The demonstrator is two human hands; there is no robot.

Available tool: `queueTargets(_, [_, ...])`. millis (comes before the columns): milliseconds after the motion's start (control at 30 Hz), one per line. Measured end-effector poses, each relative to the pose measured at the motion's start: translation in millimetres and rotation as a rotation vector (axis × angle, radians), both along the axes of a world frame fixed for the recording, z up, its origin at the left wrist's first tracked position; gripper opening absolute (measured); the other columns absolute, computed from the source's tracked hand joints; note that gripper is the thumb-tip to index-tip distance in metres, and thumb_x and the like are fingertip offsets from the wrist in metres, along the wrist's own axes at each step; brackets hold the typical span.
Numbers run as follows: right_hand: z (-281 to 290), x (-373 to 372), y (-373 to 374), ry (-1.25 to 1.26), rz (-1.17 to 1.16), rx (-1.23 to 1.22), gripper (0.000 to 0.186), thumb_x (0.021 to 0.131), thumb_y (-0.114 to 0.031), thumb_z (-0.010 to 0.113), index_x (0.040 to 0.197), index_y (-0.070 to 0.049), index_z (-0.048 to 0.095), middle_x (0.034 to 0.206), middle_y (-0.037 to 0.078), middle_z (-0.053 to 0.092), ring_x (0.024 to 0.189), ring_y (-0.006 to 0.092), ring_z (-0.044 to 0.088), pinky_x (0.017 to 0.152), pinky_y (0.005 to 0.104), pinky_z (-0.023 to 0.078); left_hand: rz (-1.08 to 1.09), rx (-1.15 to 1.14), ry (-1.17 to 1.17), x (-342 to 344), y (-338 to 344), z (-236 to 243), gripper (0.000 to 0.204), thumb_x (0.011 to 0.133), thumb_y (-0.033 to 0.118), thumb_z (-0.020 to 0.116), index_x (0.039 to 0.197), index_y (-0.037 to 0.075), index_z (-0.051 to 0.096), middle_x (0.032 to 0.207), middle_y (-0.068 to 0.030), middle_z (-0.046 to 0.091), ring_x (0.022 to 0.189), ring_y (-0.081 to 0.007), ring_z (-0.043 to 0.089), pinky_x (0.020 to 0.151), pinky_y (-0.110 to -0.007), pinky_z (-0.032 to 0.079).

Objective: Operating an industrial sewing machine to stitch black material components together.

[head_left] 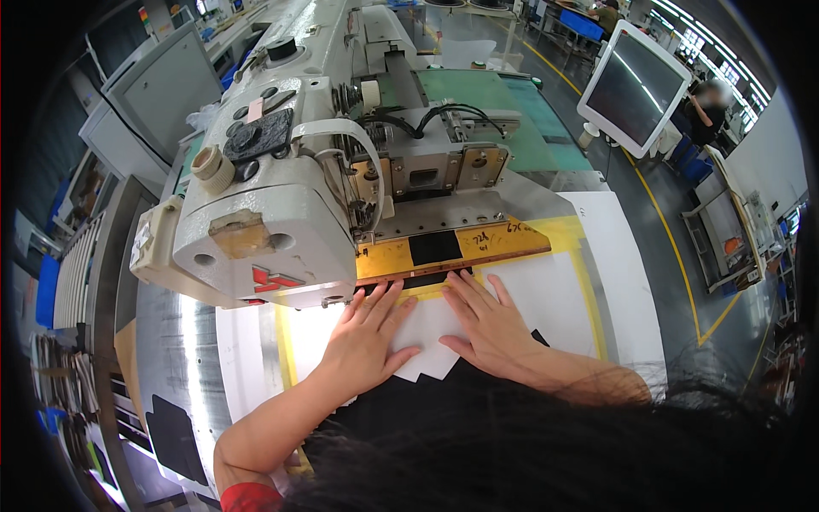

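My left hand lies flat with its fingers stretched toward a yellow clamp plate under a large white sewing machine. To the right, my right hand is spread flat too, its fingertips at the plate's front edge. Between the two sets of fingertips a black strip shows along that edge. Both hands rest on a white sheet bordered with yellow tape. Nearer to me is black material, partly hidden by dark hair at the bottom.
A dark cut piece lies on the metal table at left. Grey cabinets stand behind it. A white-framed screen is at the upper right. Beyond it, a person is near a cart.
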State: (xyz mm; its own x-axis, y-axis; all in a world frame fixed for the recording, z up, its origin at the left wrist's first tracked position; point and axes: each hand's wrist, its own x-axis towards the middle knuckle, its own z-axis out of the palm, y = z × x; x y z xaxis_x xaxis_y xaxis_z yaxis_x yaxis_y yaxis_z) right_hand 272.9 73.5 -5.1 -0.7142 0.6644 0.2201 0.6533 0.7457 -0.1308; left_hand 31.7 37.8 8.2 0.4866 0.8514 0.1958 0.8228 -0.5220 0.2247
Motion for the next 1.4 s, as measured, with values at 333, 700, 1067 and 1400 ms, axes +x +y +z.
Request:
queueTargets(333, [-3,1,5,0.044,-0.044,0.031,0.065,0.091,-0.044,0.059,0.132,0.005,0.05,0.14,0.022,0.047,0.133,0.0355,0.044,0.112,0.0522,0.027,0.079,0.131,-0.004,-1,-8,-4,0.056,0.087,0.043,0.065,0.128,0.005,0.058,0.138,-0.0215,0.05,0.126,-0.0384,0.05,0.101,-0.049,0.043])
queueTargets(700, [1,0,4,0.014,-0.041,0.057,0.065,0.089,-0.043,0.061,0.133,0.004,0.049,0.138,0.018,0.05,0.131,0.0321,0.047,0.112,0.0515,0.028,0.144,0.144,0.004,6,-12,-6,0.058,0.088,0.047,0.062,0.127,0.004,0.059,0.136,-0.0225,0.051,0.125,-0.0384,0.051,0.101,-0.049,0.042])
queueTargets(1067, [0,-2,3,0.032,-0.071,0.042,0.064,0.088,-0.04,0.064,0.131,0.005,0.05,0.134,0.018,0.051,0.129,0.0311,0.049,0.111,0.0497,0.031,0.14,0.148,-0.019,5,-12,-6,0.057,0.087,0.046,0.064,0.126,0.004,0.058,0.135,-0.0207,0.052,0.122,-0.0366,0.053,0.101,-0.047,0.042])
queueTargets(1400, [-2,-1,3,0.007,-0.053,0.121,0.063,0.088,-0.04,0.064,0.13,0.006,0.05,0.133,0.02,0.052,0.126,0.0328,0.051,0.11,0.0495,0.032,0.15,0.144,0.006,5,-11,-5,0.055,0.087,0.044,0.065,0.124,0.004,0.058,0.132,-0.0185,0.053,0.123,-0.0358,0.054,0.101,-0.047,0.043])
